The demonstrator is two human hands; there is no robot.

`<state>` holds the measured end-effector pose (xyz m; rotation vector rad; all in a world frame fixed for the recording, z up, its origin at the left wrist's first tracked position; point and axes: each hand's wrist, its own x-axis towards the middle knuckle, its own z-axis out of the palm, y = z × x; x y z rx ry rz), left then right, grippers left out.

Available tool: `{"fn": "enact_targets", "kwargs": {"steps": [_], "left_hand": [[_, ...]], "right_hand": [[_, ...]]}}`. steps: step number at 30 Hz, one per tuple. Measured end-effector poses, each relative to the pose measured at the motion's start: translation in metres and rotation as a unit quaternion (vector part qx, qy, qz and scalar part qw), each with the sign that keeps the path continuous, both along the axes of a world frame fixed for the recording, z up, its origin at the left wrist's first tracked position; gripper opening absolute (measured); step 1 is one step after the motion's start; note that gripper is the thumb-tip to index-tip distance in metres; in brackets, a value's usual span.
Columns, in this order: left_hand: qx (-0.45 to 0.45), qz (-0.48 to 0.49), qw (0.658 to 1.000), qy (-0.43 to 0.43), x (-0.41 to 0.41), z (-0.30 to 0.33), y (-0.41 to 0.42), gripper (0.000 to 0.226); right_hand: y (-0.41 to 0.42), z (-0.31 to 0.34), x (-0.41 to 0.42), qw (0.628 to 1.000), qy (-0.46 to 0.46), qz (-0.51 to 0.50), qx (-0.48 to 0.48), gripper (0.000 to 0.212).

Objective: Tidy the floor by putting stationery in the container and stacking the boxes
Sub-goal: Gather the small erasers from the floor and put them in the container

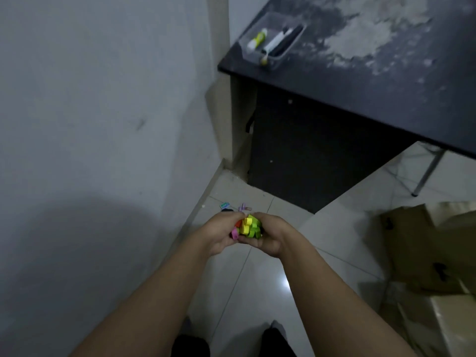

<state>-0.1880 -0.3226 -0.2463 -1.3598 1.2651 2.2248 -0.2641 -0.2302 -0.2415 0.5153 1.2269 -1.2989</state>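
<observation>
Both hands, left hand (219,235) and right hand (268,233), are cupping a bundle of small bright green, yellow and pink stationery pieces (248,228), fingers curled round so none are spilling. Probably clips are lying on the pale tiled floor (257,279). Waiting on the black desk (360,81) is the clear plastic container (273,39).

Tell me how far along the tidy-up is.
Partly done: the clear container on the desk already holds pens. Left hand and right hand hold a bunch of coloured pieces. A few small items remain on the floor; cardboard boxes look unstacked.
</observation>
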Motion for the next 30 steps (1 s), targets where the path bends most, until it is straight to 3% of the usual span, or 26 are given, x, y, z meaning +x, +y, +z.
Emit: {"fn": "enact_targets", "kwargs": {"steps": [5,12,30], "left_hand": [[-0.015,-0.002,1.0,0.027,-0.014,0.092,0.014,0.02],[-0.024,0.046,0.995,0.089,-0.039,0.195,0.026,0.028],[-0.105,0.055,0.978,0.17,-0.122,0.269,-0.101,0.035]], "right_hand": [[0.012,0.093,-0.022,0.997,0.053,0.051,0.01,0.019],[0.02,0.198,-0.056,0.992,0.094,0.08,-0.038,0.024],[-0.104,0.281,-0.141,0.974,0.182,0.082,-0.104,0.021]]}}
